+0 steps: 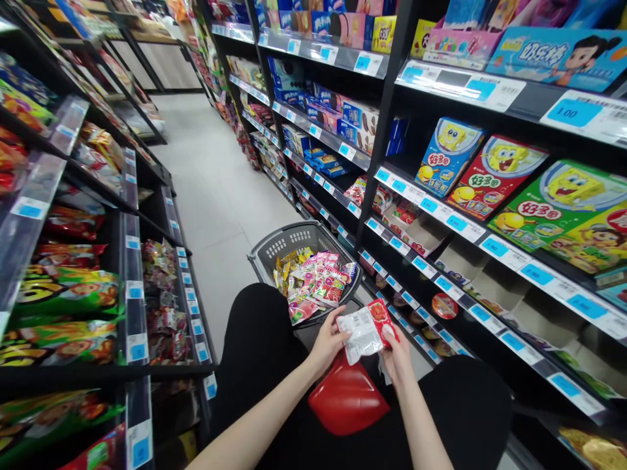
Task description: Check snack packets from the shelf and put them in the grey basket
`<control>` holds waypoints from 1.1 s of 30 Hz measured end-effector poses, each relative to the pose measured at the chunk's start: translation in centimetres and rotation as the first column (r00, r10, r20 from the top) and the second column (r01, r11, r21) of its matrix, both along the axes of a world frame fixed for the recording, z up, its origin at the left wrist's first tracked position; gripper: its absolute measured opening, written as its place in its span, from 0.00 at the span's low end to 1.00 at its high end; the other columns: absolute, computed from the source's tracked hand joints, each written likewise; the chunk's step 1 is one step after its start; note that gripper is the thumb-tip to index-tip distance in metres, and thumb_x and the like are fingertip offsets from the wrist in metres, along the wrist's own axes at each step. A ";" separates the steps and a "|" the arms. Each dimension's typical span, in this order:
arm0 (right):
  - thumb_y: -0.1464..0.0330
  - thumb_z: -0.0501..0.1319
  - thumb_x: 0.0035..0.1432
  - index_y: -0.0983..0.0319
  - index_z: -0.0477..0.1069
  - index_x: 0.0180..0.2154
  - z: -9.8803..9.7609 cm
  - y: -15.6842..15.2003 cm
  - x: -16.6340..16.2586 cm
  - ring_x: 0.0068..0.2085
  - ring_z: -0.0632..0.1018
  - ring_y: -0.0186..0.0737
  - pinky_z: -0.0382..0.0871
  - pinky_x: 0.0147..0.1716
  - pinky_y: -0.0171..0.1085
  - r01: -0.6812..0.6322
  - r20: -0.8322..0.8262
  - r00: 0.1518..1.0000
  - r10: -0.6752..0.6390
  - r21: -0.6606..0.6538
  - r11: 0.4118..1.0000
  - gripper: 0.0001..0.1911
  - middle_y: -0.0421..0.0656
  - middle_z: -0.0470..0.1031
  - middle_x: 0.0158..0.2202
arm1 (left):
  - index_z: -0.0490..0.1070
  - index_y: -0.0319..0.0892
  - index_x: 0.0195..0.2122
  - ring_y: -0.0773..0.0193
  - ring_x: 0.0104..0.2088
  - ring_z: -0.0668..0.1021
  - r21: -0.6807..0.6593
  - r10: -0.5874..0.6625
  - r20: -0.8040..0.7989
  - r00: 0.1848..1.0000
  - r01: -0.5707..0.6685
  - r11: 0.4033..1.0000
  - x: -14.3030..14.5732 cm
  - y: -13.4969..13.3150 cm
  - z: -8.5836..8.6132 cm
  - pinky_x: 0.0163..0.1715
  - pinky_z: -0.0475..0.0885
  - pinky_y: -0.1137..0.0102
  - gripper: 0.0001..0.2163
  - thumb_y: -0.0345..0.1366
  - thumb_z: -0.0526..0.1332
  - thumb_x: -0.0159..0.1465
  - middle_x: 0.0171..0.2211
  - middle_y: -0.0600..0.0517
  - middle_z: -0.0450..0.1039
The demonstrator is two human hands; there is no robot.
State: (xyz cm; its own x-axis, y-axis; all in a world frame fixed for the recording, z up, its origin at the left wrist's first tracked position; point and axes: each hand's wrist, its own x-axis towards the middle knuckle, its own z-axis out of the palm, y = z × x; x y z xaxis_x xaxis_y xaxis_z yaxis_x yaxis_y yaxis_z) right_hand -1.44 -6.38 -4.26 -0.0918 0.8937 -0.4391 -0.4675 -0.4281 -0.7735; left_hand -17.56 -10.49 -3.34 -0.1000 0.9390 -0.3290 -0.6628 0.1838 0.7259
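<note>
Both hands hold one small snack packet, white and silver with a red printed part. My left hand grips its left edge with the thumb on top. My right hand pinches its right, red end. The packet hangs just above a red stool between my knees in black trousers. Just beyond the packet stands a grey plastic basket on the floor, filled with several pink, red and yellow snack packets.
I am low in a shop aisle with a pale tiled floor. Dark shelves with blue price tags line both sides: bagged snacks at left, boxed biscuits and cartoon-printed boxes at right. Low right shelves hold open cardboard trays.
</note>
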 end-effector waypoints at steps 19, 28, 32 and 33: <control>0.64 0.70 0.38 0.60 0.77 0.36 0.6 1.6 2.6 0.34 0.78 0.47 0.72 0.35 0.42 -0.387 0.357 0.882 0.309 0.170 0.906 0.18 0.47 0.79 0.36 | 0.76 0.38 0.39 0.58 0.37 0.76 -0.037 -0.212 -0.199 0.957 0.209 0.977 -1.9 1.0 -2.0 0.40 0.69 0.66 0.21 0.28 0.70 0.40 0.38 0.46 0.77; 0.65 0.69 0.38 0.61 0.78 0.35 1.0 1.4 2.8 0.31 0.78 0.44 0.72 0.32 0.41 -0.445 0.463 0.831 0.309 0.217 0.869 0.18 0.46 0.79 0.34 | 0.78 0.38 0.32 0.59 0.34 0.76 0.018 -0.135 -0.584 0.800 0.179 0.984 -2.6 1.0 -1.1 0.34 0.68 0.69 0.11 0.36 0.67 0.47 0.34 0.47 0.77; 0.63 0.68 0.40 0.62 0.79 0.33 1.2 1.2 2.8 0.34 0.77 0.46 0.72 0.34 0.41 -0.422 0.534 0.814 0.230 0.270 0.865 0.14 0.48 0.78 0.34 | 0.78 0.39 0.28 0.61 0.32 0.75 0.038 -0.079 -0.691 0.719 0.145 0.989 -2.4 1.0 -0.8 0.33 0.67 0.71 0.07 0.36 0.64 0.50 0.30 0.48 0.77; 0.63 0.68 0.40 0.62 0.79 0.33 1.3 1.1 2.8 0.34 0.77 0.46 0.72 0.34 0.41 -0.431 0.545 0.807 0.227 0.281 0.857 0.15 0.48 0.78 0.34 | 0.78 0.39 0.27 0.62 0.31 0.75 0.028 -0.071 -0.703 0.707 0.127 0.991 -2.3 1.0 -0.7 0.32 0.66 0.72 0.07 0.36 0.64 0.50 0.29 0.49 0.77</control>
State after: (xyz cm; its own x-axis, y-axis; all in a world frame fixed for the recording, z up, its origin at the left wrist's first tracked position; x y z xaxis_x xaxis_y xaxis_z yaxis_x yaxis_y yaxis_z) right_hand 1.39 -5.24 -2.99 -0.2821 0.9482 -0.1461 0.1198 -0.1163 -0.9860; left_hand -19.87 -9.53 -4.01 -0.1800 0.9741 -0.1371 0.0592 0.1499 0.9869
